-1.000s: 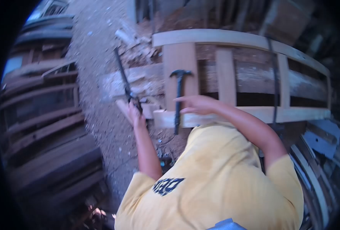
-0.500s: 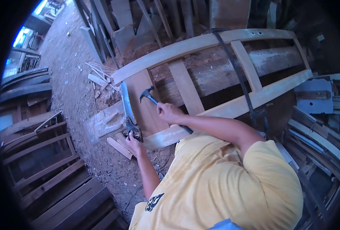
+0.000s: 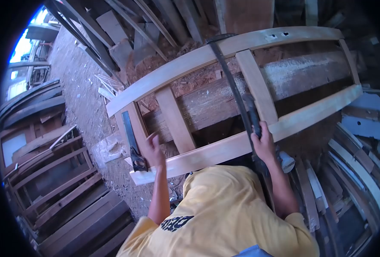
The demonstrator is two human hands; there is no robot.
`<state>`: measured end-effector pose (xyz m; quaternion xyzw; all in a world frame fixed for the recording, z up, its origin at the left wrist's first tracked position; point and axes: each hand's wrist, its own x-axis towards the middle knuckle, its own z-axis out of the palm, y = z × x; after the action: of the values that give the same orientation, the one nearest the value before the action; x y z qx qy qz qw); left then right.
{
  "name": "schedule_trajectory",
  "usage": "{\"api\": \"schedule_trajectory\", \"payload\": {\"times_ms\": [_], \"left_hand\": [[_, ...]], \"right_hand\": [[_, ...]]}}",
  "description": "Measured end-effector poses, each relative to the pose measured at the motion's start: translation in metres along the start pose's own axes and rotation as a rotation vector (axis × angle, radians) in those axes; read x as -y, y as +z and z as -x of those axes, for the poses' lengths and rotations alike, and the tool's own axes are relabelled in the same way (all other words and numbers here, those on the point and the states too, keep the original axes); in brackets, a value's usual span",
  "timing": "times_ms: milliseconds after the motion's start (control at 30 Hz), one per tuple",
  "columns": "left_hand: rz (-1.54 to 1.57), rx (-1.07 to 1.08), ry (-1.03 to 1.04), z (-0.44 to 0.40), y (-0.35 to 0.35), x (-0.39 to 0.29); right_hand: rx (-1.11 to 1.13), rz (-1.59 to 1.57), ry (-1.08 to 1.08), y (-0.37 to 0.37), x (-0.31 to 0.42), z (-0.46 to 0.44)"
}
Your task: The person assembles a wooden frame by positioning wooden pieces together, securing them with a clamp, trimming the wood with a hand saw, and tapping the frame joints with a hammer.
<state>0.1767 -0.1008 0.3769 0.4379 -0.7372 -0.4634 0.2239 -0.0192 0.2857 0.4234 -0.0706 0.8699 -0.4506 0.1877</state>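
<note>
A wooden frame [image 3: 224, 147] with rails and crosspieces lies in front of me. My left hand [image 3: 154, 152] hovers over its left end, holding nothing, its fingers slightly apart and a little blurred. Beside that hand, a handsaw [image 3: 129, 130] with a bluish blade and dark handle rests on the end crosspiece. My right hand [image 3: 265, 143] is closed around a dark-handled hammer [image 3: 254, 115], next to the long dark bar clamp [image 3: 230, 77] that spans the frame. The hammer's head is hard to make out against the clamp and crosspiece.
A weathered timber beam [image 3: 211, 105] lies beneath the frame. Wooden frames and boards [image 3: 65, 184] are stacked on the left, and curved pieces [image 3: 357, 158] on the right. Planks [image 3: 151, 34] lean at the back. Wood scraps [image 3: 108, 147] litter the dirt floor.
My left hand has let go of the saw, which now lies on the frame's end. The right hand has moved right with the hammer, to beside the clamp. The view has shifted.
</note>
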Motion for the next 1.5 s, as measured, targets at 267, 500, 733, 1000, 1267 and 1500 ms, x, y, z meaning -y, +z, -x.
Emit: {"api": "schedule_trajectory", "payload": {"times_ms": [267,500,733,1000,1267,1500], "left_hand": [[0.369,0.389,-0.515,-0.033,0.409,-0.191],[0.465,0.450,-0.381,-0.055,0.471,-0.135],[0.597,0.462,-0.384,-0.051,0.476,-0.125],[0.206,0.463,-0.380,-0.053,0.435,-0.178],[0.085,0.155,-0.092,0.002,0.287,-0.072],[-0.039,0.157,-0.213,0.024,0.225,-0.025]], "right_hand": [[-0.017,-0.036,0.094,-0.108,-0.035,-0.032],[0.014,-0.310,0.170,-0.143,-0.058,-0.050],[0.095,-0.718,0.350,-0.143,-0.069,-0.139],[0.191,-0.224,0.070,-0.116,-0.032,-0.176],[0.301,-0.067,-0.363,-0.036,0.007,-0.198],[0.354,-0.003,-0.177,-0.013,0.004,-0.205]]}}
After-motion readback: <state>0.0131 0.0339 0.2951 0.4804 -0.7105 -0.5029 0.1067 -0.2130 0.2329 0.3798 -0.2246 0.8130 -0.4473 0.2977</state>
